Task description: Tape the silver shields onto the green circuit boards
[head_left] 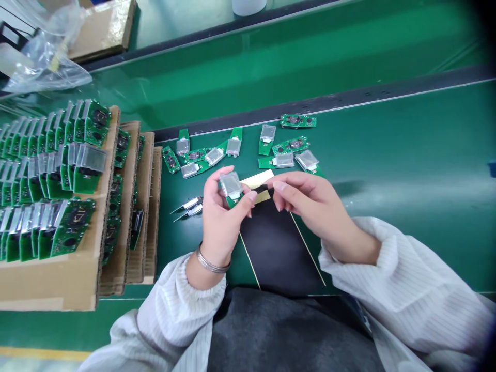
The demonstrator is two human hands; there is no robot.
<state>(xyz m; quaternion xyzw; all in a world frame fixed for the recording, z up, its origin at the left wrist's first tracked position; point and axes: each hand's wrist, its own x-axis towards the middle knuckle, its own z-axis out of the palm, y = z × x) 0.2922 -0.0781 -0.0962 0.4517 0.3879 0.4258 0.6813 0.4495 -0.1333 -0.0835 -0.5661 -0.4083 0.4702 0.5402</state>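
Observation:
My left hand is closed around a green circuit board with a grey display, tilted with the display facing up. Close beside it, my right hand has its thumb and forefinger pinched together; what lies between the tips is too small to make out. Below both hands is a black sheet with thin pale-yellow edges. At its far end, a pale-yellow strip shows just behind the fingers. Part of the board is hidden by my left fingers.
Several loose circuit boards lie beyond my hands. Left of my left hand are two thin metal-tipped tools or parts. Cardboard holders with rows of upright boards stand at the left. A plastic bag and a flat carton sit at the back left.

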